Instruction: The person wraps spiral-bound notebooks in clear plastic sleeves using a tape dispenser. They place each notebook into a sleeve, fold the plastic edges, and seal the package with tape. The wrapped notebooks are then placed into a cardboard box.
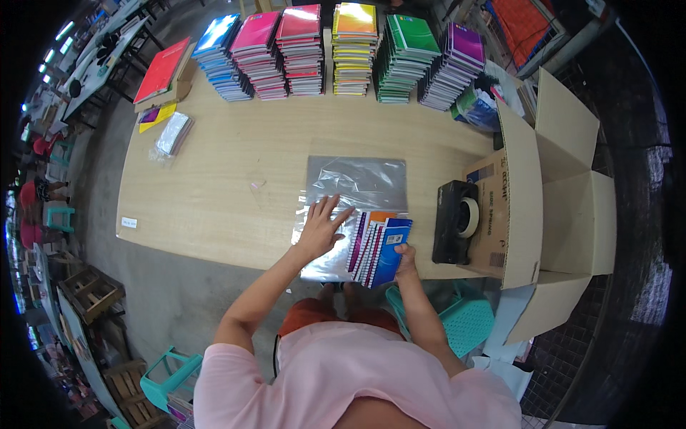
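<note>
My right hand (406,262) grips a fanned set of several spiral notebooks (391,252) by its right edge, thumb on the blue top cover. Purple, orange and other covers show in steps beneath the blue one. The set lies over the near part of a stack of clear plastic bags (356,179) at the table's front edge. My left hand (323,230) rests on the plastic just left of the notebooks, its fingers spread and nothing held in it.
Along the far edge stand tall notebook stacks: blue (220,57), pink, red, yellow (354,50), green (409,57) and purple. A black tape dispenser (449,222) and an open cardboard box (522,207) are on the right. Green stools (466,318) stand below. A plastic-wrapped pack (174,134) lies left.
</note>
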Tool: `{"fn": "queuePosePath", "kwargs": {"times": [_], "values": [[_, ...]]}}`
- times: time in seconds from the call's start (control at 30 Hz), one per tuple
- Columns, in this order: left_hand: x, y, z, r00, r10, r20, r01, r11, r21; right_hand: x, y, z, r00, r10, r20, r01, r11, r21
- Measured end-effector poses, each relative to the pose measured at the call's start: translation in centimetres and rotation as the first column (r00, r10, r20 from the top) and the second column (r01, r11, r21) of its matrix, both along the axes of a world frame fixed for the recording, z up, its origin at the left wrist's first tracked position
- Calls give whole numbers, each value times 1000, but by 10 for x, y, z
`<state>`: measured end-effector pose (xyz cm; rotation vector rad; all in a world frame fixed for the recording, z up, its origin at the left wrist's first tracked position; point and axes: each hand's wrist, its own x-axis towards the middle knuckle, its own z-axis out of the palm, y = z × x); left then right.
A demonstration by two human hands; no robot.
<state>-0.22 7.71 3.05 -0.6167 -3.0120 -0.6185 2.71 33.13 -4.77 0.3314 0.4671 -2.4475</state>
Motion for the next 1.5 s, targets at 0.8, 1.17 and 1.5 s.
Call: {"fn": "queuePosePath", "kwargs": {"times": [0.8, 1.17, 1.5], "values": [[-20, 34, -15, 970, 76, 232, -244, 280, 928, -56, -83, 71, 593, -6, -805, 748, 373, 548], [-20, 33, -30, 985, 153, 83, -138, 396, 908, -53, -93, 37, 558, -14, -830, 777, 361, 516], [-23, 26, -25, 944, 321, -81, -119, 559, 821, -62, -93, 11, 463, -19, -886, 839, 332, 431]]}}
